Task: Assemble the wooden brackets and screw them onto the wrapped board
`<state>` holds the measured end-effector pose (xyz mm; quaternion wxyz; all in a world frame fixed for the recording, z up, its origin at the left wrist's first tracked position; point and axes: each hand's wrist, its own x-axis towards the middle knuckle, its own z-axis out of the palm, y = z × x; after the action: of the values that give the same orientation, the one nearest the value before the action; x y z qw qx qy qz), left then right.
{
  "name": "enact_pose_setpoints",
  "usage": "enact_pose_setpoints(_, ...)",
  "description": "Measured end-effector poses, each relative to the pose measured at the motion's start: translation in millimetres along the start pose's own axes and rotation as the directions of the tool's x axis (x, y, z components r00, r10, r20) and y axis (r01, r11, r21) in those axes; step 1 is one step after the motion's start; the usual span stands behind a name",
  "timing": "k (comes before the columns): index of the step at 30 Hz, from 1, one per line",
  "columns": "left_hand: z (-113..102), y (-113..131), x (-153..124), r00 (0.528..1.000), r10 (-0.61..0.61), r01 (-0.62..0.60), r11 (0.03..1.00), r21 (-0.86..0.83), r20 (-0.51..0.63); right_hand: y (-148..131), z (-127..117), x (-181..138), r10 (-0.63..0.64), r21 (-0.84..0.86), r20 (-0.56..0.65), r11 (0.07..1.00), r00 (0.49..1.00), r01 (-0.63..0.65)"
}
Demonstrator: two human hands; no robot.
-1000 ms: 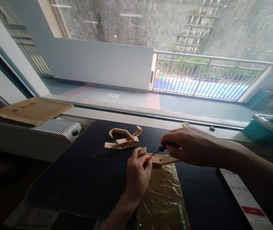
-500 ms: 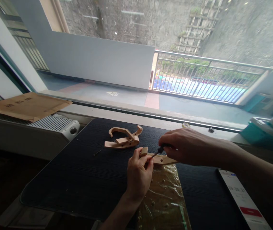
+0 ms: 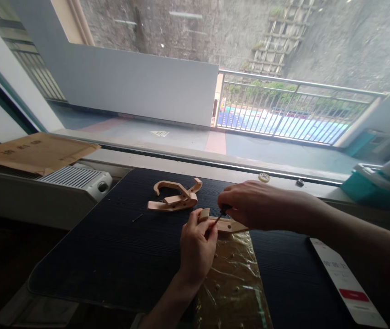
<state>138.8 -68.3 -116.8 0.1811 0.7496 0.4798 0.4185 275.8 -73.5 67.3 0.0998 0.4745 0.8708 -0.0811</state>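
Note:
My left hand point(image 3: 198, 244) is closed round the left end of a pale wooden hook point(image 3: 221, 225) with drilled holes, at the far end of a board wrapped in clear plastic point(image 3: 231, 283). In my right hand point(image 3: 241, 204) is a screwdriver point(image 3: 224, 209), its dark handle mostly hidden by my fingers. The thin shaft slants down to the hook beside my left fingertips; a screw at the tip cannot be made out. Behind my left hand, several loose wooden hooks point(image 3: 172, 203) lie piled together. A single screw point(image 3: 137, 218) rests on the dark tabletop point(image 3: 113, 256).
A phone point(image 3: 347, 278) with a timer on its screen lies at the right. On the sill are a tape roll point(image 3: 264, 177) and a small dark object point(image 3: 299, 182). A teal container point(image 3: 369, 187) stands far right. A brown envelope point(image 3: 37, 151) covers part of the radiator point(image 3: 92, 183).
My right hand and the screwdriver have shifted slightly left, and the shaft now stands steeper. My left hand keeps its hold on the hook. The whole view has moved a little.

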Motion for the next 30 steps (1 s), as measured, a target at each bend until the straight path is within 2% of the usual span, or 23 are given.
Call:
enact_pose_setpoints(6, 0.0, -0.3, 0.8, 1.000, 0.024, -0.024, 1.000, -0.011, -0.005, 0.9, 2.0, 12.4, -0.196, -0.039, -0.091, 0.980, 0.976, 0.193)
enact_pose_setpoints(10, -0.9, -0.1, 0.2, 1.000, 0.005, -0.005, 1.000, 0.002, 0.011, -0.6, 5.3, 20.7, -0.266, -0.097, -0.084, 0.961, 0.960, 0.257)
enact_pose_setpoints(14, -0.7, -0.3, 0.3, 1.000, 0.014, -0.014, 1.000, -0.004, -0.002, -3.7, -0.7, 21.0, -0.213, -0.046, -0.032, 0.976, 0.977, 0.211)
enact_pose_setpoints(17, -0.1, -0.7, 0.5, 1.000, 0.027, -0.027, 1.000, -0.007, -0.010, -6.8, -6.5, 18.2, -0.107, -0.007, 0.018, 0.994, 0.994, 0.107)
enact_pose_setpoints(22, -0.5, 0.1, 1.1, 1.000, 0.030, -0.030, 1.000, -0.010, -0.001, -8.1, -7.4, 16.9, 0.020, -0.048, 0.002, 0.999, 1.000, -0.020)
enact_pose_setpoints(30, -0.8, 0.4, 0.1, 1.000, 0.026, -0.026, 1.000, 0.002, 0.010, -1.7, -9.2, 11.2, -0.063, -0.026, 0.009, 0.998, 0.998, 0.063)
